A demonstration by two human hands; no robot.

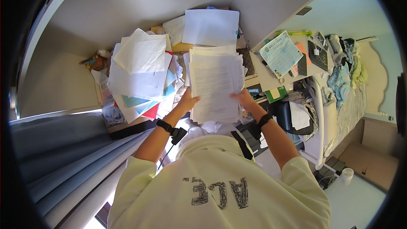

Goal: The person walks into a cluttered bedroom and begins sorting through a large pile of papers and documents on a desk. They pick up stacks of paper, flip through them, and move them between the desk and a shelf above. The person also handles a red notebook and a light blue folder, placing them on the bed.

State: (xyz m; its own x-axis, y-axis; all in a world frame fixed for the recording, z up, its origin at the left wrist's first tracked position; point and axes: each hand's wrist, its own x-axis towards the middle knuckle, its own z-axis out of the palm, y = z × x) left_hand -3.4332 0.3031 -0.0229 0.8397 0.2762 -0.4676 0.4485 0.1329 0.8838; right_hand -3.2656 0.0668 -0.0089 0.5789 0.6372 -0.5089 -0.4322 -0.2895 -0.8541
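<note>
Clasping its opposite edges, left hand (187, 102) and right hand (246, 100) flank the paper stack (215, 84).

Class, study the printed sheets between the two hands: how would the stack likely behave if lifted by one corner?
The stack of printed sheets would probably sag, being made of thin paper. Pages may slip apart, since their edges are staggered and no binding shows between the left hand and right hand.

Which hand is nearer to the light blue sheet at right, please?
Right. The right hand holds the paper stack at its right edge, left of and below the light blue sheet in view; the left hand holds the opposite edge, farther left.
</note>
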